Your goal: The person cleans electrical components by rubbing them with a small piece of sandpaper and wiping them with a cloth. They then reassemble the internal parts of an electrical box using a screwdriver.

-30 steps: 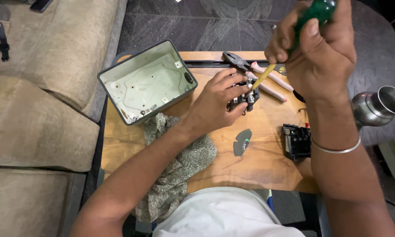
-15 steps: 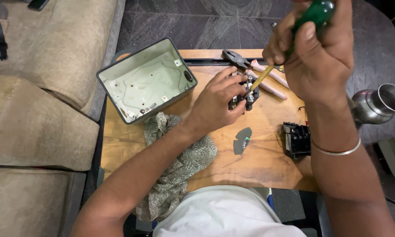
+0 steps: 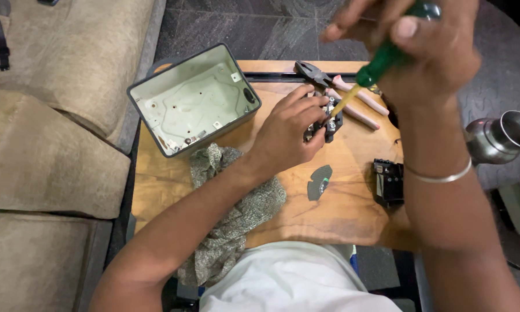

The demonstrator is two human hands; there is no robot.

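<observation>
On the wooden tabletop (image 3: 341, 214), near its far left corner, sits an open grey metal box (image 3: 193, 99) with a pale inside, and a patterned grey cloth (image 3: 237, 214) trails from it to the near edge. Toward the far edge, the left hand (image 3: 286, 136) clamps its fingers around a small black terminal block with metal screws (image 3: 326, 122). Above it, the right hand (image 3: 424, 43) is closed on a green-handled screwdriver with a yellow shaft (image 3: 375, 69), whose tip meets the block. Pink-handled pliers (image 3: 341, 92) lie just behind.
</observation>
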